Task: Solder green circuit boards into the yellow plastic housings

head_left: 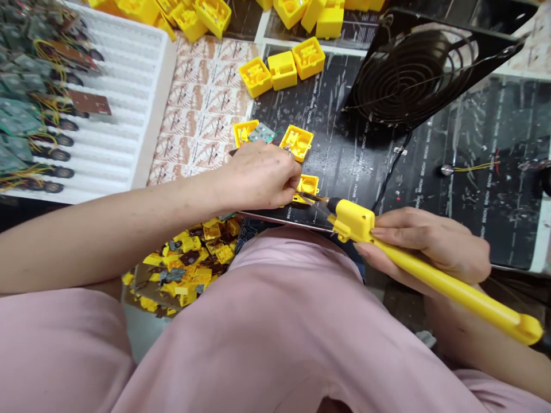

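The relation that matters is tip to casing: the dark tip of the yellow tool points left and slightly far, and ends over the nearest yellow casing, which sits by the near edge of the table. Whether the tip touches the casing or only hangs over it, I cannot tell. The tool's long axis slants from its tail, near and right, to its tip, far and left. The left hand is the nearer one, just beside this casing on its left; the right hand lies well to the right, reaching it only through the tool.

The right hand is closed around the tool behind its boxy front part, fingers along the far side and thumb along the near side. The left hand is curled, back up, its forearm coming in from the left; its fingertips are hidden, so I cannot tell whether they pinch anything. Just beyond its knuckles stands a second casing, open side up, and to the left of that a third casing with a green circuit board against it.
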The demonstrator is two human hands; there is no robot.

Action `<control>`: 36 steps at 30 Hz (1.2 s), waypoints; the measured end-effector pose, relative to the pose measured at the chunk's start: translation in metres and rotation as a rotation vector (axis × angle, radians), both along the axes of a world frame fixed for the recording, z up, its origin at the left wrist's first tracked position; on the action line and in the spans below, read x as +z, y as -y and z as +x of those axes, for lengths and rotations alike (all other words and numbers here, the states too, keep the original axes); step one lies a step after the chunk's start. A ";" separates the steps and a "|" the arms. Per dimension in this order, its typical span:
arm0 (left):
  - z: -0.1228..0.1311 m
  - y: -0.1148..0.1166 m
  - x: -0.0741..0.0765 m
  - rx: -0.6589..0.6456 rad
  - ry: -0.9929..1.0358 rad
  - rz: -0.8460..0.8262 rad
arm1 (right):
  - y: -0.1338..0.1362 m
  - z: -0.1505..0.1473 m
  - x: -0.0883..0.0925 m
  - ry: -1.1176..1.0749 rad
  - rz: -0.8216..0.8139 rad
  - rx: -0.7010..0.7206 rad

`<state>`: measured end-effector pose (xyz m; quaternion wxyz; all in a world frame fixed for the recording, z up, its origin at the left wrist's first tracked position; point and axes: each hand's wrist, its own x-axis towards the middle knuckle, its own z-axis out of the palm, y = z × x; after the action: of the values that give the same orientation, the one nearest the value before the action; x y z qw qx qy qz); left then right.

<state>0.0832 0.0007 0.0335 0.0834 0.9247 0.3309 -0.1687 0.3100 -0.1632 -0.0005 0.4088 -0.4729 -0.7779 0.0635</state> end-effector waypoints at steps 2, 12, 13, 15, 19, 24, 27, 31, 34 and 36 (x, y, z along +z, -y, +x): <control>-0.001 -0.002 -0.002 -0.024 0.019 0.009 | -0.005 0.000 0.003 0.014 0.070 0.105; -0.003 -0.007 -0.005 -0.042 0.038 0.003 | -0.008 0.008 0.003 0.012 0.068 0.120; -0.003 -0.007 -0.005 -0.042 0.048 0.001 | -0.007 0.008 0.001 0.010 0.055 0.114; -0.004 -0.008 -0.007 -0.048 0.068 0.004 | -0.007 0.007 0.000 0.006 0.041 0.113; -0.008 -0.010 -0.015 -0.074 0.105 0.032 | -0.009 0.006 0.002 0.001 0.066 0.156; -0.016 -0.014 -0.026 -0.100 0.216 0.049 | -0.002 0.016 0.002 -0.064 0.017 0.109; -0.018 -0.016 -0.030 -0.125 0.261 0.056 | 0.001 0.022 -0.002 -0.090 0.029 0.049; -0.018 -0.017 -0.034 -0.178 0.283 0.057 | -0.002 0.023 -0.004 -0.127 0.108 0.027; -0.021 -0.021 -0.031 -0.224 0.333 0.056 | 0.002 0.022 -0.006 -0.152 0.089 -0.078; -0.028 -0.025 -0.024 -0.249 0.364 0.053 | 0.009 0.022 -0.009 -0.124 0.054 -0.200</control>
<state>0.0554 0.0256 0.0093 0.0960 0.9755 0.1978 0.0009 0.3317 -0.1718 -0.0099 0.4730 -0.5321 -0.7016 0.0303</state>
